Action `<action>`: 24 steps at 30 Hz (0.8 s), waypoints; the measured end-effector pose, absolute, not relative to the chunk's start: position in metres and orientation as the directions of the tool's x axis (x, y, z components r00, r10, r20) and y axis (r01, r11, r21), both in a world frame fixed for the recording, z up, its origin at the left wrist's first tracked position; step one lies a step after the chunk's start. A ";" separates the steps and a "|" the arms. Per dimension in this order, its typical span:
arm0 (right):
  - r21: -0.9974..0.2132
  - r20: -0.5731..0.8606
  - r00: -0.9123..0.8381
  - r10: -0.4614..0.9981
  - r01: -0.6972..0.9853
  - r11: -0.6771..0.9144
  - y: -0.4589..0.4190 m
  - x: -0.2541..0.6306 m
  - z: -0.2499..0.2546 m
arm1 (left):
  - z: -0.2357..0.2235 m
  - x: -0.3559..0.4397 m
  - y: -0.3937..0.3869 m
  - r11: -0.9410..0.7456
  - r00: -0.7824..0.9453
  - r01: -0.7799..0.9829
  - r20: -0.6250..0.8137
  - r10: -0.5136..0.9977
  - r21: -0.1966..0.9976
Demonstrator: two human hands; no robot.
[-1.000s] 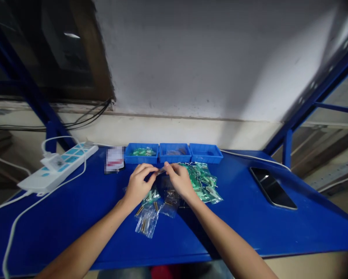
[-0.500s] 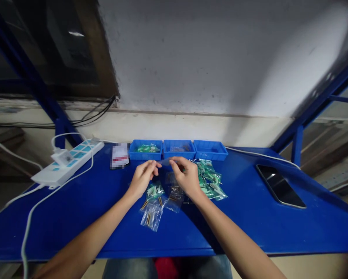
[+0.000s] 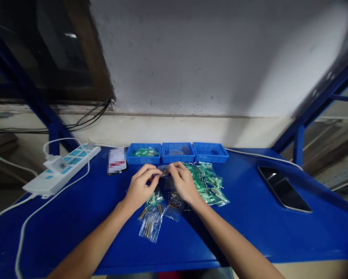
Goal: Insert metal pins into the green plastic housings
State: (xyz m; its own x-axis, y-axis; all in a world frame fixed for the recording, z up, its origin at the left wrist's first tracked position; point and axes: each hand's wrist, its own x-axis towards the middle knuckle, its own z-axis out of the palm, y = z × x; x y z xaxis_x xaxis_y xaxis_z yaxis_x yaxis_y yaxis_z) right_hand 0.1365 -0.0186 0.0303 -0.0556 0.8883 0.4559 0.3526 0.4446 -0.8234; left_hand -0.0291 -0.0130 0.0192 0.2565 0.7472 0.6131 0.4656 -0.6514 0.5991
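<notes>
Between my two hands is a small clear plastic bag (image 3: 164,169), held above the blue table. My left hand (image 3: 142,185) pinches its left side with thumb and fingertips. On the other side my right hand (image 3: 182,181) is closed on the bag's right edge. What the bag contains is too small to make out. Below the hands lie clear bags with brass-coloured pins (image 3: 149,225) and a green bag with pale pieces (image 3: 154,199). Beside my right hand is a heap of green bags (image 3: 210,182) with pale rod-like pieces inside.
Three blue bins stand along the back: the left bin (image 3: 143,159) holds green bags, the middle bin (image 3: 178,158) clear bags, beside the right bin (image 3: 210,158). A power strip (image 3: 60,174) with white cables lies left, near a blurred card (image 3: 116,161). A phone (image 3: 284,190) lies right.
Half a second ago my hands were slightly farther apart with the bag stretched between them; now the left fingertips are closer to the right ones. The whole view has also shifted slightly.
</notes>
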 end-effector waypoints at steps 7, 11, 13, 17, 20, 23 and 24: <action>-0.915 0.338 -0.014 0.941 0.231 0.332 -0.014 0.131 0.018 | 0.018 -0.028 -0.014 -0.626 0.255 0.586 0.616 0.746 0.515; -0.809 0.486 -0.016 0.874 0.370 0.457 -0.020 0.132 0.020 | 0.021 -0.027 -0.014 -0.508 0.208 0.462 0.468 0.859 0.727; -0.757 0.536 -0.039 0.843 0.419 0.501 -0.021 0.133 0.021 | 0.022 -0.026 -0.013 -0.404 0.185 0.320 0.362 0.914 0.857; -0.682 0.618 -0.130 0.776 0.402 0.611 -0.024 0.130 0.019 | 0.019 -0.024 -0.011 -0.210 0.173 0.090 0.192 0.966 0.974; -0.672 0.626 -0.175 0.760 0.374 0.639 -0.026 0.127 0.019 | 0.016 -0.023 -0.010 -0.248 0.139 0.110 0.232 0.963 0.962; -0.738 0.559 -0.103 0.823 0.390 0.550 -0.026 0.127 0.022 | 0.017 -0.025 -0.010 -0.431 0.067 0.299 0.432 0.899 0.851; -0.783 0.514 -0.068 0.855 0.371 0.500 -0.025 0.128 0.024 | 0.017 -0.026 -0.011 -0.496 0.070 0.364 0.508 0.859 0.788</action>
